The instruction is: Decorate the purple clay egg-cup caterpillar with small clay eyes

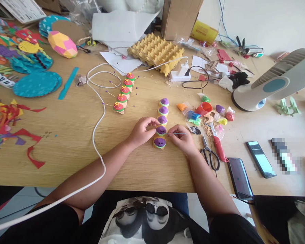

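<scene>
A strip of egg-carton cups (159,144) lies upright in front of me, topped with purple clay (162,119) over pale rims; the two nearest cups carry small dark face marks. My left hand (141,131) grips the strip's left side, thumb and forefinger at the second-nearest cup. From the right, my right hand (182,138) pinches a thin, dark stick-like tool (177,133), its tip at that same cup. Farther back on the left sits another egg-carton strip (124,89) with red and green clay, yellow rings and purple-tipped sticks at its sides.
Right of my hands lie scissors (208,154), a red-handled knife (219,149), bagged clay (193,114), a red cup (203,108) and phones (240,178). A white fan (259,88) stands beyond. An egg tray (155,51) is behind; a white cable (94,135) crosses my left arm.
</scene>
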Demonstrator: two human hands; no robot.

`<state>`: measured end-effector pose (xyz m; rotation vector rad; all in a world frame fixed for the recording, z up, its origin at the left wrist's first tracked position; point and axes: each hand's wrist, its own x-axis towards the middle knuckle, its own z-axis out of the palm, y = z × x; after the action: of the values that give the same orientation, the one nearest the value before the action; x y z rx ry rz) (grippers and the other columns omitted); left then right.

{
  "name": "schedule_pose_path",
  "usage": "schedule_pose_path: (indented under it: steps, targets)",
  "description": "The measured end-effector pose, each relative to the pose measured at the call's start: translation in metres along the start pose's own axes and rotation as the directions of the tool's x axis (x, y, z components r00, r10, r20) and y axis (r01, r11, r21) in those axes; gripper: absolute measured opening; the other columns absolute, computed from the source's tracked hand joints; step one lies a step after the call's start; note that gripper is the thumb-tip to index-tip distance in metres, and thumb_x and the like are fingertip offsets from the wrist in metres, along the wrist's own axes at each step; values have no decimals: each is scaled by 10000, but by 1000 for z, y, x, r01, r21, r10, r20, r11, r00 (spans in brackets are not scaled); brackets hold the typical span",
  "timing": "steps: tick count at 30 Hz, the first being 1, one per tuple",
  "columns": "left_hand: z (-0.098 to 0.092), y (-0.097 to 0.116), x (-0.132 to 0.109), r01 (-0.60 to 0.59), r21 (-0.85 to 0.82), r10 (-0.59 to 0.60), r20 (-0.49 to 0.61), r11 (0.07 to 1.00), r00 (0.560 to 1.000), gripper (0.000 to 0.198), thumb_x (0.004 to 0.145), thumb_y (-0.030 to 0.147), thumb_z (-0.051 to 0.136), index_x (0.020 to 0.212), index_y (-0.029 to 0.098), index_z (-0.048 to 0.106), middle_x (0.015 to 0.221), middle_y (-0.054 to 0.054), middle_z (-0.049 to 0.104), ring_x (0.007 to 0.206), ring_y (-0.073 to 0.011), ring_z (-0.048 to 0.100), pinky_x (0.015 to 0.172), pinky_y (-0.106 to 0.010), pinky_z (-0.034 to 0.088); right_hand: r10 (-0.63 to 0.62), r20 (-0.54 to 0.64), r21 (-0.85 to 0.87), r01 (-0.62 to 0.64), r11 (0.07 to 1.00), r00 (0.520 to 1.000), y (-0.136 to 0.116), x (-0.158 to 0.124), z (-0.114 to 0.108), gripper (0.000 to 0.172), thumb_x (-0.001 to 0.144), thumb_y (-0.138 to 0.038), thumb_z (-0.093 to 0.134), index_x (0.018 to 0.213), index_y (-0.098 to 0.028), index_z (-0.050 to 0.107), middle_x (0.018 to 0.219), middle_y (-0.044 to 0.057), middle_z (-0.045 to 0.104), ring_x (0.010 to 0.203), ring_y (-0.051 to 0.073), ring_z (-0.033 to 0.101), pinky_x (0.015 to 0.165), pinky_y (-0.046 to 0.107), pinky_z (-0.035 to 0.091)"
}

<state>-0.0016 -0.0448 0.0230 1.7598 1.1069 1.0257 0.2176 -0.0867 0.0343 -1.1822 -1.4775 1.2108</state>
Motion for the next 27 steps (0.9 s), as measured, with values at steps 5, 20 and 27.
schedule_pose_path:
  steps: [5,20,27]
  targets:
    - [0,0,0,-1,-4,1,3,1000,1000,253,766,118,598,982,213,690,955,-15,681,949,-191,632,914,-339,494,-3,12,-15,3,1000,1000,1,0,0,249,884,-441,733,842,-221,624,801,13,621,677,137,532,586,271,433]
    - [1,-2,0,-9,-15,9,-1,1000,1000,248,763,121,602,977,214,686,952,-14,678,947,-190,626,907,-334,491,0,-19,-55,-1,999,1000,-2,0,-3,175,866,-352,716,816,-222,610,774,3,606,665,135,532,577,265,427]
    - [1,-1,0,-10,-17,10,-1,1000,1000,249,763,114,597,974,211,689,946,-16,677,947,-190,630,923,-344,492,-14,-20,-66,13,998,1000,-1,1,-3,170,865,-347,715,822,-223,607,771,0,603,658,133,525,575,265,429]
